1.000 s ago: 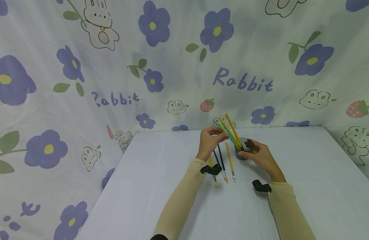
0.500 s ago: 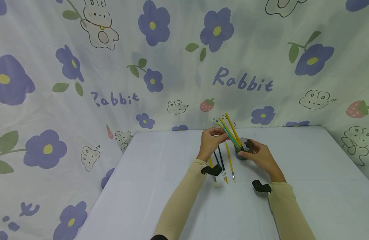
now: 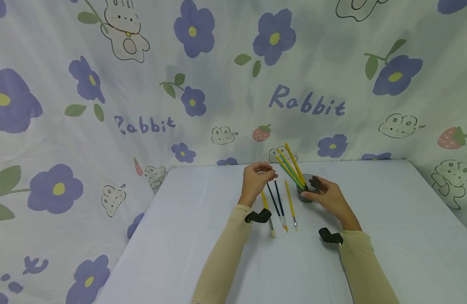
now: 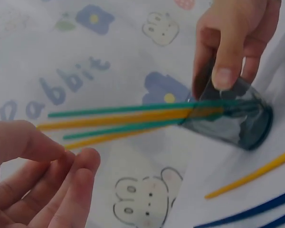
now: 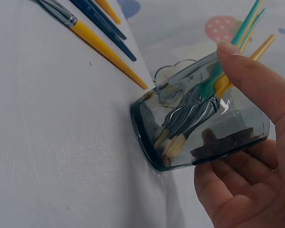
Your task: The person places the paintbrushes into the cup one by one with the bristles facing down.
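My right hand (image 3: 332,198) grips a smoky glass cup (image 5: 213,137) from its right side, thumb near the rim. Several paintbrushes (image 4: 133,116) with yellow and teal handles stand in it bristles down, leaning left. Their bristles (image 5: 175,146) show through the glass near the bottom. My left hand (image 3: 256,181) holds nothing, its fingers loosely bent just left of the handle ends. On the table to the left of the cup lie two dark blue paintbrushes (image 3: 279,202), a yellow paintbrush (image 3: 290,202) and another yellow paintbrush (image 3: 265,200), bristles toward me.
A white cloth covers the table (image 3: 180,245). Behind its far edge hangs a curtain (image 3: 225,76) printed with flowers and rabbits. Black wrist mounts (image 3: 257,215) sit on both forearms.
My left hand has let go of a teal-handled paintbrush, which now leans in the cup with the others, and has drawn back to the left. The right hand and cup have stayed put.
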The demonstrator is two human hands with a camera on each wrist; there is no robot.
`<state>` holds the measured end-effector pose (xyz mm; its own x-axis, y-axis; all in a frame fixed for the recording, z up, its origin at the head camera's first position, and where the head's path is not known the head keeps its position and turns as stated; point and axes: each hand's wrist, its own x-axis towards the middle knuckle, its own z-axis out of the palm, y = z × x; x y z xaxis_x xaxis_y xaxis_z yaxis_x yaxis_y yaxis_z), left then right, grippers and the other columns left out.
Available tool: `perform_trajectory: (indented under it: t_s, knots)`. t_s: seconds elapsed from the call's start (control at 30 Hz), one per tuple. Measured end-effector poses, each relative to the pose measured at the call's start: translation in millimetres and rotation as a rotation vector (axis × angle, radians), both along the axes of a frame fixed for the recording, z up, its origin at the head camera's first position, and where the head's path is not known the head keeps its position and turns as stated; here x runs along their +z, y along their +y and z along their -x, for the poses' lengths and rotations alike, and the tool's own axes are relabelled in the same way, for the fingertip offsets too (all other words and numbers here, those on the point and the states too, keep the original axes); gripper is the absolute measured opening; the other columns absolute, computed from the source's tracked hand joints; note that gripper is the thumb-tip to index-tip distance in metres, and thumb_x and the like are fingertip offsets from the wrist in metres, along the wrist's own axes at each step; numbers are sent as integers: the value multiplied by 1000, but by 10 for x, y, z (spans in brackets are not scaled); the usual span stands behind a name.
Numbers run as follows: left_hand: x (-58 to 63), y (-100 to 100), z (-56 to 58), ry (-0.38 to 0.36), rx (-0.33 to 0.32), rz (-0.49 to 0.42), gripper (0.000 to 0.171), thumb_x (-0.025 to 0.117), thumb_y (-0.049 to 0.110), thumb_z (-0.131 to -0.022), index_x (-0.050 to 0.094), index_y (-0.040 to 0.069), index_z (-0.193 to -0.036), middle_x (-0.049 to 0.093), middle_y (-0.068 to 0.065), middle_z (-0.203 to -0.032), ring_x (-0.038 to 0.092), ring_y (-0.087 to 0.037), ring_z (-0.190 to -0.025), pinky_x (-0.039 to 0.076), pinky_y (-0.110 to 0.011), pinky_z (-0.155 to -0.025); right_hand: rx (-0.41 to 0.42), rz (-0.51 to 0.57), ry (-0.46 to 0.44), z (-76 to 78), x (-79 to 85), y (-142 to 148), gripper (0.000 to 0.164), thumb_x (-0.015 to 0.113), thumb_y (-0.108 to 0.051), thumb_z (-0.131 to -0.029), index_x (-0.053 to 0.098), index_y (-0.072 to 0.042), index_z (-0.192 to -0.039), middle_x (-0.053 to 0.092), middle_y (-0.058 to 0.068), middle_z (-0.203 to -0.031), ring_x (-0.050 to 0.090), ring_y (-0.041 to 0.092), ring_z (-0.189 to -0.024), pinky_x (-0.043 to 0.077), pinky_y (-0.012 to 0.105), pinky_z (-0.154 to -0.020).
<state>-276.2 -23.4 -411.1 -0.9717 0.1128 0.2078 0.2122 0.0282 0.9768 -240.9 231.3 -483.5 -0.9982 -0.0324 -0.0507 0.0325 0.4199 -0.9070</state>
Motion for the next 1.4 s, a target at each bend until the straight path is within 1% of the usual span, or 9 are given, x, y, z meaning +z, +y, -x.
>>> perform_trajectory:
  t_s: [0.27, 0.43, 0.6, 0.73, 0.93, 1.03, 1.23, 1.33, 1.4]
  knots:
    - [-209, -271, -1, -73, 93, 12, 15, 75, 4, -89, 72, -3, -102, 74, -12, -92, 79, -23, -80, 66, -30, -78, -2, 2, -24, -8, 15, -26, 108, 82, -52, -85, 24, -8, -164, 34, 22, -166, 33, 45, -154, 37, 57, -124]
    - [-316, -391, -14, -124, 149, 73, 21, 77, 7, -89, 72, -5, -106, 76, -17, -95, 78, -18, -77, 66, -28, -77, -5, 6, -17, -14, 45, -46, 108, 83, -52, -84, 25, -8, -164, 34, 22, -166, 34, 44, -154, 38, 56, -123]
    - [-394, -457, -38, -173, 199, 139, 18, 77, 9, -89, 73, -2, -103, 77, -17, -95, 76, -16, -75, 66, -26, -73, -4, 8, -11, -12, 53, -49, 109, 83, -53, -83, 26, -8, -164, 35, 22, -166, 34, 44, -154, 38, 56, -123]
    - [-442, -475, -44, -188, 237, 207, 17, 77, 11, -90, 74, -1, -100, 77, -17, -90, 77, -21, -73, 65, -25, -68, 2, 29, -11, -9, 30, -40, 111, 84, -53, -83, 24, -6, -164, 33, 23, -167, 33, 45, -154, 38, 56, -123]
    - [-476, -444, -43, -201, 239, 317, 18, 76, 14, -90, 74, 0, -100, 79, -20, -90, 78, -30, -76, 58, -22, -60, -5, 27, -11, -9, -5, -18, 111, 83, -54, -83, 24, -6, -164, 33, 22, -167, 33, 44, -154, 38, 56, -123]
    - [-509, -413, -31, -218, 243, 364, 18, 77, 16, -90, 74, 1, -100, 79, -17, -88, 77, -28, -73, 55, -22, -59, -6, 23, -5, -10, -2, -13, 111, 83, -54, -83, 25, -7, -164, 33, 22, -167, 34, 44, -154, 38, 56, -123]
    - [-588, -357, -30, -251, 255, 461, 19, 78, 18, -90, 74, 2, -99, 77, -10, -80, 68, -12, -61, 54, -22, -58, -11, 33, -15, -20, 7, -18, 108, 84, -51, -84, 26, -7, -164, 33, 22, -167, 34, 44, -154, 38, 55, -123]
    - [-609, -334, -45, -259, 260, 497, 20, 78, 18, -90, 73, 1, -99, 76, -9, -78, 66, -11, -60, 53, -22, -58, -7, 33, -18, -19, 14, -32, 108, 84, -51, -84, 26, -7, -164, 33, 21, -167, 33, 43, -154, 38, 55, -123]
    - [-626, -315, -50, -259, 260, 536, 20, 78, 18, -90, 73, 1, -99, 76, -10, -82, 68, -13, -65, 55, -25, -61, -9, 29, -16, -13, 18, -38, 108, 84, -51, -84, 26, -6, -164, 33, 22, -167, 33, 43, -154, 37, 55, -124]
